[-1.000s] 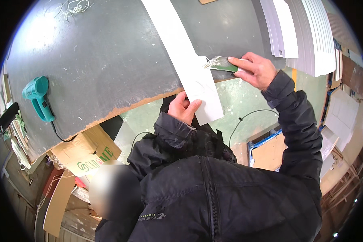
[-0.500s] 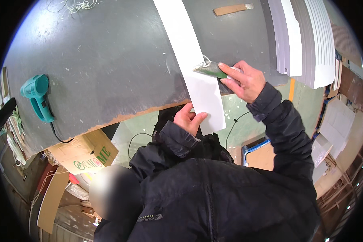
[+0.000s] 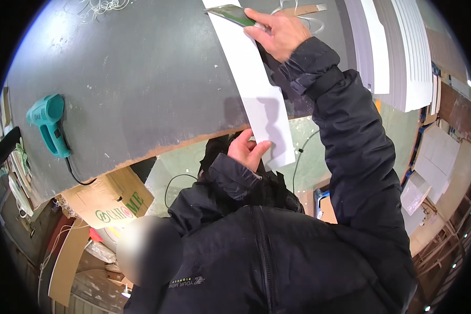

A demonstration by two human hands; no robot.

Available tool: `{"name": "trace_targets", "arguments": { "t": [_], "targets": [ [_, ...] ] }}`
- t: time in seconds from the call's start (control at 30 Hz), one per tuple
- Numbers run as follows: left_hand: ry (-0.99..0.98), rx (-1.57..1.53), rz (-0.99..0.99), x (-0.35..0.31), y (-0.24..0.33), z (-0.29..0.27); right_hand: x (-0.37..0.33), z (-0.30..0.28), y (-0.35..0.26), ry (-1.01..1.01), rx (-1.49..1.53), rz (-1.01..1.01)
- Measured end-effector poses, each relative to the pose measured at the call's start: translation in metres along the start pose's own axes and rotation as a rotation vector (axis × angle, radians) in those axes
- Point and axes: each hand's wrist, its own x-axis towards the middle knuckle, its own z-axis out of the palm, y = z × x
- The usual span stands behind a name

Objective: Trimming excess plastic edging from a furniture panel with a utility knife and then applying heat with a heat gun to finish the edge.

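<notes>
A long white flat strip [image 3: 251, 78] lies across the grey worktable, its near end sticking out past the table edge. My left hand [image 3: 248, 150] pinches that near end, thumb on top. Toward the far side, my right hand [image 3: 280, 34] grips a scraper with a wide flat blade [image 3: 230, 14], which shows metal and a green tint. The blade lies across the strip near its edge. A thin white curl of trimmed material [image 3: 311, 22] loops out beside my right hand. The scraper's handle is mostly hidden in my fingers.
A teal heat gun [image 3: 49, 125] with a black cord lies on the table [image 3: 141, 78] at the left. Tangled white offcuts [image 3: 102, 6] sit at the far edge. A flat brown piece [image 3: 303, 10] lies beyond my right hand. White and grey panels [image 3: 397, 52] are stacked at right; a cardboard box [image 3: 110, 196] stands below.
My right hand with the scraper has moved away from me along the strip, slightly left. A thin curl now trails beside it. My left hand stays at the near end.
</notes>
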Motion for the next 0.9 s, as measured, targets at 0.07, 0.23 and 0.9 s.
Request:
{"name": "trace_targets", "arguments": {
  "t": [0.07, 0.23, 0.9],
  "targets": [
    [0.006, -0.027, 0.010, 0.000, -0.006, -0.005, -0.029, 0.003, 0.003, -0.009, 0.034, -0.057],
    [0.003, -0.106, 0.045, -0.016, -0.030, -0.015, -0.191, -0.005, -0.016, -0.167, 0.080, 0.058],
    [0.168, -0.063, 0.170, -0.075, -0.104, 0.004, -0.213, -0.020, -0.068, -0.709, 0.284, 0.274]
  ]
}}
